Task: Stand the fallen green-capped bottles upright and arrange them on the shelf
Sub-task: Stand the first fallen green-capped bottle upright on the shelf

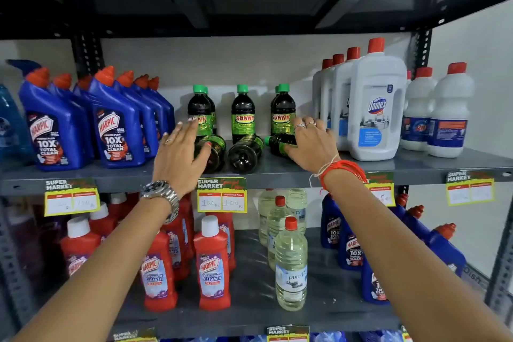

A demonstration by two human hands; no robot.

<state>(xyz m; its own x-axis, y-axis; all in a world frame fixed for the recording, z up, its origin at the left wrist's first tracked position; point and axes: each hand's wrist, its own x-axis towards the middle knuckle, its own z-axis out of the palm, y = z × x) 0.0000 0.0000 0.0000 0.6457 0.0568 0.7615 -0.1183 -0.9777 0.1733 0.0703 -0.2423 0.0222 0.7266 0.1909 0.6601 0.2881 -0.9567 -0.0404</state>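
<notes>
— Green-capped bottles (243, 114) on the grey middle shelf (416, 165)?
— Dark, with green SUNNY labels. Upright at the back: a pair at left, a single in the middle, a pair at right.
— Fallen?
— Three, lying in front. Left one (215, 151) and middle one (245, 153) on their sides, bases toward the camera, just beside each other. Right one (279, 143) on its side, green cap pointing left, partly hidden.
— Placement?
— Between blue and white bottle groups.
</notes>
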